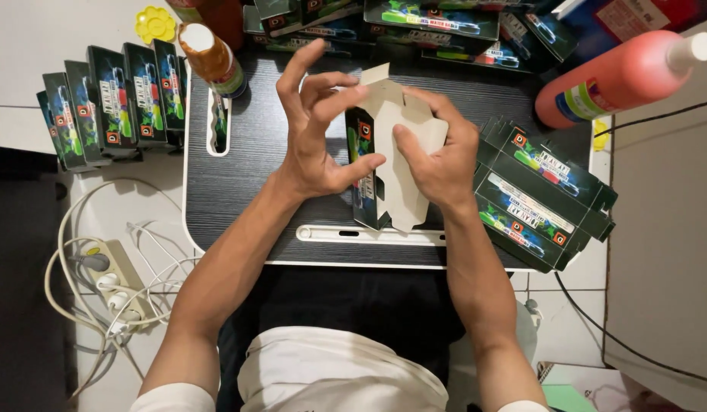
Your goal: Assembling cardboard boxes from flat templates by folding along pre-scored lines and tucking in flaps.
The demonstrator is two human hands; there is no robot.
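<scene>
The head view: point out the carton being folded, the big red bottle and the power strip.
carton (403, 164), head view, on its plain grey inner panel.
big red bottle (624, 76), head view, on the middle of its body.
power strip (117, 286), head view, on its pale casing.

Matt grey cardboard carton (395, 164), glossy printed outside; dark wood-grain lap table (239, 175); glossy red plastic bottle (620, 76).

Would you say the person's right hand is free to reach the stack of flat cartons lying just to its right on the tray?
Probably not at once: the right hand is holding the half-folded carton. The flat cartons lie close beside it with nothing between.
</scene>
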